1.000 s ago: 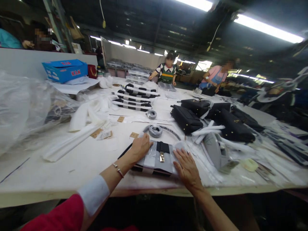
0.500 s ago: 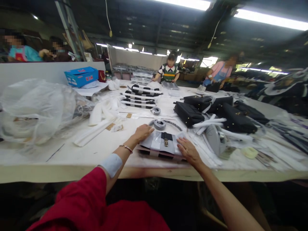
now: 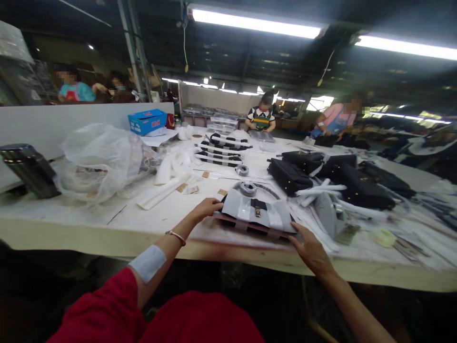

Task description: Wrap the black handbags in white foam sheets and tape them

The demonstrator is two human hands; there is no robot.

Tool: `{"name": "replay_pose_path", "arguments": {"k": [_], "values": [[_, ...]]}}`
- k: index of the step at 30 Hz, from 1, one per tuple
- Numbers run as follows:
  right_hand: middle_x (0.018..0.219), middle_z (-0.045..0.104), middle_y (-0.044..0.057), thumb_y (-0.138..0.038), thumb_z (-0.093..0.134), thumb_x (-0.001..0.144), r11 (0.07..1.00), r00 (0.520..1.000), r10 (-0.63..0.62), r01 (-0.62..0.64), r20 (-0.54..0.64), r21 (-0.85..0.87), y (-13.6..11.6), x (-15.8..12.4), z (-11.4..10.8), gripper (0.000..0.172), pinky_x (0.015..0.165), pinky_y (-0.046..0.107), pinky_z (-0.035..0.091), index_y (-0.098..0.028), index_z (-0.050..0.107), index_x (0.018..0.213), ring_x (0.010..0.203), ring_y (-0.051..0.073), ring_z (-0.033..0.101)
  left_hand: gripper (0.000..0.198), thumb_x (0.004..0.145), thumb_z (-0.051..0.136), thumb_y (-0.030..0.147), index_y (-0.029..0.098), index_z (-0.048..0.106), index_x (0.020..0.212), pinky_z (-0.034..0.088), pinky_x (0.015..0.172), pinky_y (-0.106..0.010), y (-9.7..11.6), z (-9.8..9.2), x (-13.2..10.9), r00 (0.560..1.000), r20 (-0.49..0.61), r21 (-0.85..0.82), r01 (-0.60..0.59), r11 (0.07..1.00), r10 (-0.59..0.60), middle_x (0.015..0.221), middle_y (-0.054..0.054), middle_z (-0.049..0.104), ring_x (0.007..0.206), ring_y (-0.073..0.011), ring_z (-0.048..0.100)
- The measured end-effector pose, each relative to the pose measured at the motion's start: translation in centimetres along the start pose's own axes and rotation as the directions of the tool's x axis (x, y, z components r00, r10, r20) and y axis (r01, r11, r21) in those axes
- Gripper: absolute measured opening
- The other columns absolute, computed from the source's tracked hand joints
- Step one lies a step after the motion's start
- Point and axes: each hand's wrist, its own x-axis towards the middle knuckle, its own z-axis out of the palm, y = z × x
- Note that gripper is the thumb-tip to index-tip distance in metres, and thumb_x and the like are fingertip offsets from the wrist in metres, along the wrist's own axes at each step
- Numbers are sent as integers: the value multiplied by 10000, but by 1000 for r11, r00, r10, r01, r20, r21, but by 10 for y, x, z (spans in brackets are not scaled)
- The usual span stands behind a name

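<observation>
A handbag (image 3: 233, 206) lies on the worktable near its front edge, with a grey covering over its flap, clear tape strips and a black strap with a gold-coloured clasp (image 3: 257, 211). At the bag's left end, my left hand (image 3: 206, 209) grips the corner with its fingers together. My right hand (image 3: 314, 250) holds the opposite end, fingers on the side edge and thumb at the lower front. Behind the flap sits a coiled grey-wrapped strap (image 3: 247, 189), with a curved wrapped handle beside it.
Black bags (image 3: 364, 186) and white padding rolls lie at right. Wrapped black pieces (image 3: 223, 150) are stacked further back. A large plastic bag (image 3: 96, 157), a dark flask (image 3: 30, 169) and a blue box (image 3: 148, 122) stand left. Co-workers (image 3: 262, 114) are across the table.
My hands have moved from lying on top of the flap outward to the bag's two ends. The view has shifted left, bringing the flask into sight.
</observation>
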Motion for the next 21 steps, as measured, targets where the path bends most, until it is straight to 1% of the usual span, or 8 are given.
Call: {"name": "replay_pose_path", "arguments": {"k": [4, 9, 12, 14, 16, 18, 20, 21], "values": [[1240, 679, 126, -582, 538, 769, 981, 981, 189, -187, -36, 46, -10, -3, -10, 564, 1050, 490, 455, -184, 680, 1143, 1145, 320, 632, 359, 804, 615, 397, 128, 679, 1035, 491, 583, -232, 0, 18, 1, 999, -41, -56, 3, 998, -6, 979, -78, 723, 833, -198, 662], [1105, 735, 111, -649, 627, 674, 859, 872, 490, -479, -17, 178, -10, -27, -27, 618, 876, 438, 563, -209, 707, 1100, 953, 322, 708, 301, 949, 532, 394, 127, 653, 1017, 517, 605, -266, -14, 21, 0, 996, -59, -100, 60, 993, -66, 850, -34, 690, 673, -131, 631], [995, 747, 146, -635, 717, 609, 676, 763, 639, -618, 97, 401, -2, -39, -24, 687, 783, 417, 597, -152, 659, 1093, 913, 333, 722, 261, 958, 524, 356, 142, 673, 954, 518, 641, -280, -17, 20, -2, 997, -46, -58, 61, 996, -64, 762, -20, 681, 651, -139, 633], [971, 741, 159, -604, 770, 576, 520, 683, 705, -680, 190, 517, -3, -42, -18, 709, 736, 418, 609, -139, 620, 1090, 865, 329, 733, 221, 932, 504, 272, 171, 700, 952, 505, 717, -276, -16, 19, -11, 999, -49, 13, 24, 1000, -23, 810, -47, 715, 772, -176, 669], [996, 732, 154, -563, 802, 566, 418, 635, 729, -709, 256, 567, -14, -41, -9, 667, 718, 427, 613, -168, 614, 1069, 828, 314, 739, 242, 894, 489, 214, 205, 709, 995, 477, 831, -287, -16, 16, -25, 998, -44, 106, -35, 994, 40, 956, -70, 738, 957, -216, 666], [1049, 718, 139, -540, 799, 594, 388, 646, 707, -695, 288, 605, -29, -34, 2, 588, 714, 427, 613, -210, 627, 1049, 814, 289, 739, 336, 886, 429, 176, 207, 686, 1099, 446, 912, -337, -24, 9, -42, 995, -20, 203, -90, 975, 96, 1092, -99, 719, 1063, -250, 639], [1072, 709, 114, -498, 807, 619, 396, 682, 678, -652, 273, 646, -45, -25, 14, 554, 709, 398, 608, -230, 627, 1069, 802, 256, 736, 416, 866, 371, 142, 181, 657, 1165, 456, 878, -391, -38, -2, -54, 994, 1, 305, -103, 947, 108, 1085, -132, 711, 1030, -288, 650], [1052, 709, 100, -481, 808, 630, 404, 702, 655, -637, 278, 656, -51, -20, 20, 558, 699, 385, 604, -233, 623, 1094, 799, 246, 734, 441, 869, 353, 152, 217, 637, 1199, 470, 841, -378, -46, -9, -57, 992, 4, 419, -113, 901, 123, 1088, -103, 712, 1008, -277, 660]]}}
